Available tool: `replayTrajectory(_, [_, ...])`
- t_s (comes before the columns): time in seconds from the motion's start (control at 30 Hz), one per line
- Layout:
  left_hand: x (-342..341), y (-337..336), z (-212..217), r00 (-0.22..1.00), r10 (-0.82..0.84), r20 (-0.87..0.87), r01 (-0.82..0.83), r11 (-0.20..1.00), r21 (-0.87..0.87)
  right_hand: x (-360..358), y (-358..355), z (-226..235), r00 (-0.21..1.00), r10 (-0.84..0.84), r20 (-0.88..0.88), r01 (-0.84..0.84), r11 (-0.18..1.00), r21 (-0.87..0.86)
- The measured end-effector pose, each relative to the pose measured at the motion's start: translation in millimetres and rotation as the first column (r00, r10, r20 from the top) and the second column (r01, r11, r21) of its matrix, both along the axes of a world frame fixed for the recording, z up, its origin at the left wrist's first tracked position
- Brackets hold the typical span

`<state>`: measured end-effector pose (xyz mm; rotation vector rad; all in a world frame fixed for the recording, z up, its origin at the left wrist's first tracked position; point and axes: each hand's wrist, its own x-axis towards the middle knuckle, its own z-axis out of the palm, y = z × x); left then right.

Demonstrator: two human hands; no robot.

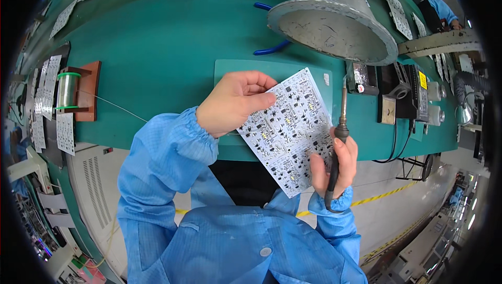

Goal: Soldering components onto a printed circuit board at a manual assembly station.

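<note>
In the centre of the frame, a white rectangular printed circuit board (293, 132) dotted with small dark parts is held tilted, its lower end reaching past the front edge of the green-topped table (157, 38). The left hand (235, 101) pinches its upper left edge, thumb on the face; the right hand (342, 161) is closed around a soldering iron (341, 129) with a dark handle and metal barrel, its thumb against the board's lower right edge. The iron points toward the top of the frame, just beside the board's right edge, so a small leftward turn of the wrist could bring the barrel onto the parts; whether it is hot cannot be told. At the left of the frame, thin silvery wire (115, 107) leaves a green-flanged spool (67, 91) and passes out of sight at the blue sleeve (167, 153); an arm movement could snag it. With the right hand sharing iron and board, a loosened left pinch could let the board slip off the table's edge. The black cord (330, 200) below the handle could catch the right cuff if the wrist twists.
</note>
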<state>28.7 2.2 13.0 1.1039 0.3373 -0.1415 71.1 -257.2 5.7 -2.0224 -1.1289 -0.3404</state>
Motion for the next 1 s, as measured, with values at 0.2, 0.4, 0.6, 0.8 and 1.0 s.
replayTrajectory(0.2, [0, 4, -5, 0.998, -0.059, 0.005, 0.059, 0.998, -0.025, 13, 8, 25, 0.987, 0.130, -0.090, -0.109, 0.972, 0.207])
replayTrajectory(0.4, [0, 2, -6, 1.000, -0.014, -0.010, 0.013, 0.998, -0.055, 26, 33, 41, 0.936, 0.297, -0.191, -0.251, 0.940, 0.231])
replayTrajectory(0.6, [0, 3, -4, 0.999, -0.054, 0.004, 0.054, 0.998, -0.022, 30, 40, 38, 0.924, 0.326, -0.198, -0.289, 0.937, 0.195])
replayTrajectory(0.8, [0, 3, -5, 0.999, -0.053, -0.009, 0.053, 0.998, -0.016, 30, 41, 37, 0.927, 0.320, -0.196, -0.291, 0.943, 0.164])
replayTrajectory(1.0, [1, 3, -6, 0.999, -0.054, 0.003, 0.054, 0.998, -0.022, 28, 43, 40, 0.938, 0.312, -0.155, -0.291, 0.946, 0.142])
